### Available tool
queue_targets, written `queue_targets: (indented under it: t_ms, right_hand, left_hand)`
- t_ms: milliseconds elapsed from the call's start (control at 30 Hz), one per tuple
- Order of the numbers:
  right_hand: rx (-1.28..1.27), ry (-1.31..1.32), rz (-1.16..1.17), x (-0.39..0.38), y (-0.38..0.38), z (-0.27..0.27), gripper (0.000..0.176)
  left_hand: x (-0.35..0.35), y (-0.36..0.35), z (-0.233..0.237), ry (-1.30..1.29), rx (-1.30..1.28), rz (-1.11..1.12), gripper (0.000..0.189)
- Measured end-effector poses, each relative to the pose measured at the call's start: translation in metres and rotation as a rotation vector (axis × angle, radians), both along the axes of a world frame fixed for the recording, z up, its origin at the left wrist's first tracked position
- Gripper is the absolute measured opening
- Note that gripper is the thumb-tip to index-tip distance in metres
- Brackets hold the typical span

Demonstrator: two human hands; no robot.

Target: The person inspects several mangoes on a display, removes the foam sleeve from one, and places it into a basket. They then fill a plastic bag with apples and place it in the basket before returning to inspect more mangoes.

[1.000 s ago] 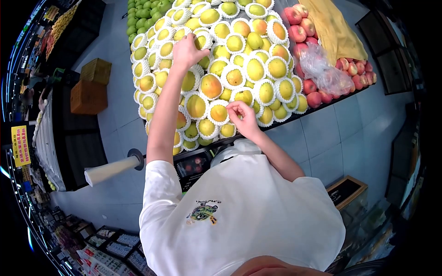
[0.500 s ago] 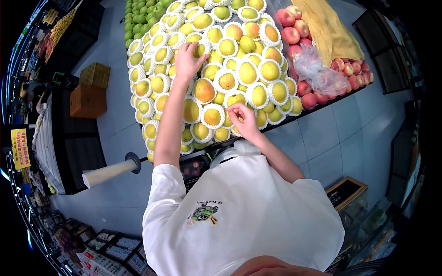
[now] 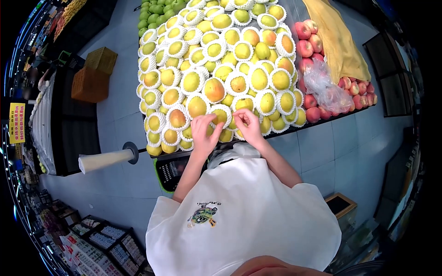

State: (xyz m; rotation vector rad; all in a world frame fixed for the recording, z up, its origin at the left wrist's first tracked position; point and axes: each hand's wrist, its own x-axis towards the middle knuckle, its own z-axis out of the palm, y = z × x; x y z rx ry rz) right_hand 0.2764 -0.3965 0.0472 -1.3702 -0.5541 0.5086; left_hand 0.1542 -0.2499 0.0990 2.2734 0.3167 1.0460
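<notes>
Many yellow pears, some blushed orange, lie heaped on the stand, most of them in white foam nets. At the heap's near edge, my left hand (image 3: pixel 204 134) has its thumb and fingers apart, beside a netted pear (image 3: pixel 221 115). Just to the right, my right hand (image 3: pixel 248 126) is over the front row, its thumb and fingertips drawn together in a pinch. I cannot tell what, if anything, is in that pinch. An orange-blushed pear (image 3: pixel 215 89) in a net lies beyond both hands.
Red apples (image 3: pixel 305 48) fill the right side, partly under a yellow cloth (image 3: pixel 340 41) and a clear plastic bag (image 3: pixel 322 87). Green apples (image 3: pixel 156 11) are at the back left. A plastic bag roll (image 3: pixel 106 160) sticks out at the left front corner. Orange crates (image 3: pixel 90 84) stand on the floor.
My left hand has come back from the far middle of the heap to the near edge, beside my right hand. My right hand stays pinched at the front row.
</notes>
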Motion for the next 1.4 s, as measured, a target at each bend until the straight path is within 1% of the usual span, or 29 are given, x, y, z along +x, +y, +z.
queue_targets:
  t_ms: [100, 133, 167, 200, 233, 267, 300, 333, 367, 400, 433, 467, 500, 533, 567, 600, 633, 700, 733, 800, 867, 900, 933, 1000, 1100, 1133, 1200, 1300, 1400]
  right_hand:
    - [-0.022, -0.006, 0.048, -0.008, 0.004, -0.003, 0.008]
    - [-0.019, -0.008, 0.066, -0.011, 0.006, -0.004, 0.008]
    - [-0.04, -0.012, 0.095, -0.015, 0.007, -0.004, 0.008]
    - [-0.063, -0.015, 0.107, -0.018, 0.006, -0.005, 0.008]
    - [-0.091, -0.126, 0.11, -0.022, 0.005, -0.008, 0.01]
    - [-0.137, -0.248, 0.123, -0.026, 0.005, 0.002, 0.012]
    - [-0.143, -0.295, 0.15, -0.03, 0.006, 0.009, 0.014]
    - [-0.114, -0.254, 0.216, -0.033, 0.005, 0.008, 0.013]
    - [-0.092, -0.278, 0.209, -0.039, 0.008, 0.003, 0.014]
    - [-0.108, -0.307, 0.212, -0.044, 0.01, 0.003, 0.013]
    - [-0.123, -0.32, 0.223, -0.048, 0.011, 0.005, 0.012]
    - [-0.138, -0.331, 0.24, -0.052, 0.012, 0.008, 0.012]
    - [-0.167, -0.348, 0.263, -0.054, 0.011, 0.011, 0.011]
    - [-0.196, -0.362, 0.29, -0.058, 0.01, 0.015, 0.011]
    - [-0.178, -0.346, 0.312, -0.061, 0.009, 0.019, 0.01]
    - [-0.186, -0.344, 0.294, -0.064, 0.008, 0.017, 0.01]
    - [-0.204, -0.33, 0.324, -0.068, 0.006, 0.013, 0.011]
    - [-0.244, -0.296, 0.365, -0.074, 0.002, 0.01, 0.012]
    - [-0.253, -0.295, 0.349, -0.076, 0.0, 0.009, 0.012]
    - [-0.263, -0.293, 0.323, -0.079, -0.007, 0.009, 0.013]
    - [-0.279, -0.227, 0.275, -0.084, -0.011, 0.005, 0.014]
    - [-0.297, -0.247, 0.241, -0.086, -0.012, 0.004, 0.013]
    - [-0.34, -0.205, 0.247, -0.085, -0.014, 0.01, 0.012]
    - [-0.355, -0.244, 0.188, -0.089, -0.015, 0.005, 0.011]
    - [-0.477, -0.271, 0.279, -0.096, -0.009, 0.0, 0.012]
    - [-0.512, -0.235, 0.35, -0.099, -0.007, 0.0, 0.013]
    - [-0.45, -0.197, 0.444, -0.108, -0.007, -0.011, 0.015]
    - [-0.453, -0.159, 0.671, -0.109, -0.007, -0.018, 0.017]
    - [-0.469, -0.179, 0.829, -0.109, -0.008, -0.03, 0.018]
  left_hand:
    - [-0.061, -0.012, -0.046, -0.016, 0.007, 0.121, 0.022]
    - [-0.079, -0.015, -0.06, -0.039, 0.001, 0.134, 0.024]
    - [-0.096, -0.021, -0.063, -0.027, -0.021, 0.174, 0.032]
    - [-0.11, -0.026, -0.072, -0.01, -0.087, 0.246, 0.033]
    - [-0.123, -0.029, -0.086, 0.006, -0.142, 0.298, 0.031]
    - [-0.137, -0.034, -0.101, 0.05, -0.236, 0.377, 0.029]
    - [-0.149, -0.036, -0.116, 0.085, -0.27, 0.417, 0.027]
    - [-0.162, -0.038, -0.129, 0.119, -0.34, 0.436, 0.026]
    - [-0.179, -0.04, -0.161, 0.168, -0.476, 0.508, 0.027]
    - [-0.191, -0.042, -0.183, 0.153, -0.735, 0.578, 0.028]
    - [-0.202, -0.042, -0.209, 0.142, -0.86, 0.639, 0.031]
    - [-0.219, -0.036, -0.244, 0.114, -0.874, 0.6, 0.03]
    - [-0.248, -0.033, -0.292, 0.156, -0.968, 0.589, 0.027]
    - [-0.267, -0.029, -0.32, 0.201, -1.06, 0.584, 0.024]
    - [-0.276, -0.026, -0.336, 0.313, -1.123, 0.571, 0.024]
    - [-0.279, -0.024, -0.34, 0.437, -1.178, 0.563, 0.024]
    - [-0.281, -0.025, -0.346, 0.561, -1.217, 0.543, 0.024]
    - [-0.283, -0.025, -0.355, 0.753, -1.248, 0.484, 0.023]
    - [-0.28, -0.025, -0.359, 0.827, -1.249, 0.446, 0.023]
    - [-0.273, -0.022, -0.368, 0.934, -1.22, 0.362, 0.023]
    - [-0.272, -0.02, -0.375, 1.012, -1.178, 0.289, 0.022]
    - [-0.271, -0.022, -0.379, 1.039, -1.158, 0.262, 0.022]
    - [-0.273, -0.025, -0.383, 1.054, -1.149, 0.247, 0.022]
    - [-0.281, -0.034, -0.391, 1.081, -1.119, 0.229, 0.022]
    - [-0.295, -0.061, -0.391, 1.103, -1.121, 0.28, 0.021]
    - [-0.299, -0.069, -0.388, 1.098, -1.134, 0.307, 0.021]
    - [-0.308, -0.091, -0.383, 1.071, -1.176, 0.381, 0.021]
    - [-0.315, -0.129, -0.377, 1.013, -1.252, 0.487, 0.02]
    - [-0.316, -0.175, -0.372, 0.949, -1.328, 0.572, 0.02]
